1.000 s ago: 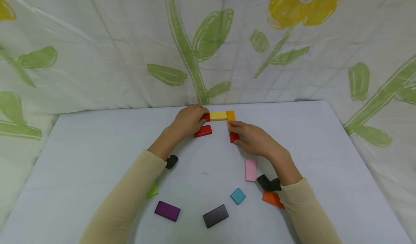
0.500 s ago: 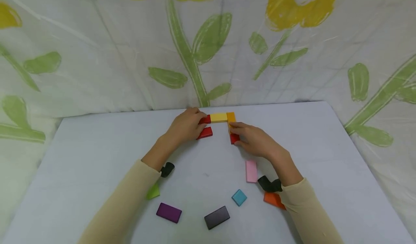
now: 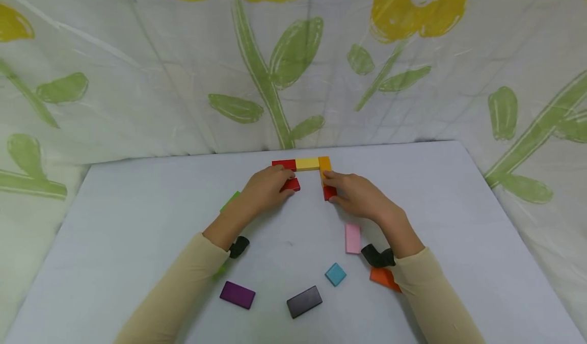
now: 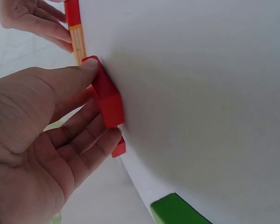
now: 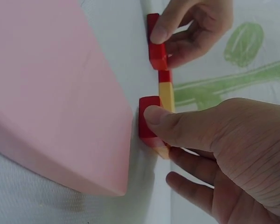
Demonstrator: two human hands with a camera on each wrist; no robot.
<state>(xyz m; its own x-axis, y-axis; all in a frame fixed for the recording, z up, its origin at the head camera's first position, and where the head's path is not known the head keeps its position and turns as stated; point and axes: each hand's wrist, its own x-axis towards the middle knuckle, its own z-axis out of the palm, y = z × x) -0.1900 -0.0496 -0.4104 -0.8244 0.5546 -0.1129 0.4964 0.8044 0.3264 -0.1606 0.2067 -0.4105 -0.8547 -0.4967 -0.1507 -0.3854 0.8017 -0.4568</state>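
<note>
My left hand (image 3: 263, 190) pinches a red block (image 4: 109, 100), thumb on the near side and fingers behind it. Just beyond lies a second red block (image 3: 283, 163), end to end with a yellow block (image 3: 307, 164). From the yellow one's right end an orange block (image 3: 324, 162) runs toward me, forming a corner. A third red block (image 3: 329, 193) continues that line. My right hand (image 3: 356, 195) holds this end piece, its thumb flat on the near face in the right wrist view, with fingers along the far side by the orange block.
On the white table (image 3: 137, 221) lie loose blocks: pink (image 3: 352, 239), blue (image 3: 336, 274), orange-red (image 3: 383, 278), dark grey (image 3: 304, 302), purple (image 3: 237, 295). A green block (image 3: 230, 200) and a lime one (image 3: 219, 272) are partly hidden by my left arm. A flowered curtain (image 3: 183, 69) stands behind.
My left hand has left the back red block and come slightly toward me onto the nearer one. The back red block and a green block now show. My right hand stays put.
</note>
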